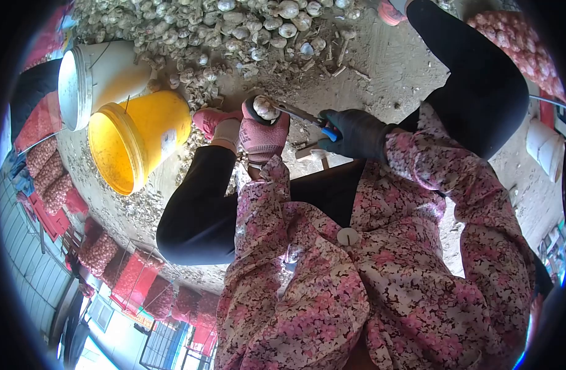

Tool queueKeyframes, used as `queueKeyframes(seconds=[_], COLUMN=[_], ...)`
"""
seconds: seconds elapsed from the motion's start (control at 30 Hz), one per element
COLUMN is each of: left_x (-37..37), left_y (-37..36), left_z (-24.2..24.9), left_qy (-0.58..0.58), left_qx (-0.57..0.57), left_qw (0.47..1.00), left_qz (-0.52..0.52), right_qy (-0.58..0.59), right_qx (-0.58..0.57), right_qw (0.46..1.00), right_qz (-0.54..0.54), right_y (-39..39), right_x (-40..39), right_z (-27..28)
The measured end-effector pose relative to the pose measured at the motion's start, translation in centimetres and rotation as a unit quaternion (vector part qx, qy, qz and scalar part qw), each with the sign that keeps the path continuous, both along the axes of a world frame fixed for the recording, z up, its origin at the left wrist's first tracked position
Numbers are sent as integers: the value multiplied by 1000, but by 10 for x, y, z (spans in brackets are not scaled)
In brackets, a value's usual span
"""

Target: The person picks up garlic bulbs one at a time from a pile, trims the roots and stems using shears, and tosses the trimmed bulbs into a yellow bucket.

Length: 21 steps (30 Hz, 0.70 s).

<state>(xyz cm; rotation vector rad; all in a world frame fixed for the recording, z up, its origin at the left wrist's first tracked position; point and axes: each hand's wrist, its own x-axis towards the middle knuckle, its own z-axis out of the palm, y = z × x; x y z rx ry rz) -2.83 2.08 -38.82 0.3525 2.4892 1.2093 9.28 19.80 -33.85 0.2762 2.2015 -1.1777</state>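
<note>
The left hand (265, 132) has its grip closed around one garlic bulb (266, 108). The right hand (355, 134) has a narrow grip, holding the cutting tool (305, 116), whose tip is at the bulb. On the floor (381, 92), the yellow bucket (162, 126) is beside the white bucket (101, 77), near the garlic heap (233, 31).

Buckets, three: one yellow bucket (162, 126) at left, one white bucket (119, 65) at upper left, one white bucket (545, 148) at right edge. Hands, two: left hand (265, 132), right hand (357, 135), both near upper centre. Cutters (301, 113): one. Held bulb (266, 107): one. Pink shoes, two: left shoe (204, 121) left of centre, right shoe (390, 12) at top. Loose bulbs (233, 28), top: dozens, overlapping, exact count not obtainable. Red sacks (135, 280), lower left: several, overlapping.
</note>
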Motion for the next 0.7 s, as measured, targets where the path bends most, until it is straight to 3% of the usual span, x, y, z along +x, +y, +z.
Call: queueKeyframes(seconds=[0.1,0.17,0.33,0.4,0.43,0.5,0.53,0.57,0.63,0.7], left_x=[4,0,3,0,-3,-8,-9,-10,-16,-19], left_y=[1,-4,-1,-2,-5,-17,-20,-22,-23,-21], left_z=[-4,-12,-19,-15,-14,-21,-17,-13,-2,13], left_qy=[-55,-123,-122,-255,-317,-318,-322,-324,-305,-284], left_qx=[29,-55,75,181,231,272,312,349,333,254], left_qw=[998,991,989,944,910,904,893,879,890,915], left_qz=[26,27,48,106,136,89,34,-21,-55,-133], right_qy=[17,53,47,112,115,-101,14,18,150,191], right_qx=[40,66,97,-59,-59,-258,-169,-171,19,49], right_qw=[999,996,994,987,987,931,961,962,984,978], right_qz=[-20,15,12,-100,-96,-239,-216,-211,-90,-71], right_y=[-5,-2,2,-7,-7,-4,-4,1,15,21], right_x=[6,6,1,10,9,9,13,14,12,12], right_z=[-13,-30,-38,-53,-36,-4,-10,-7,7,9])
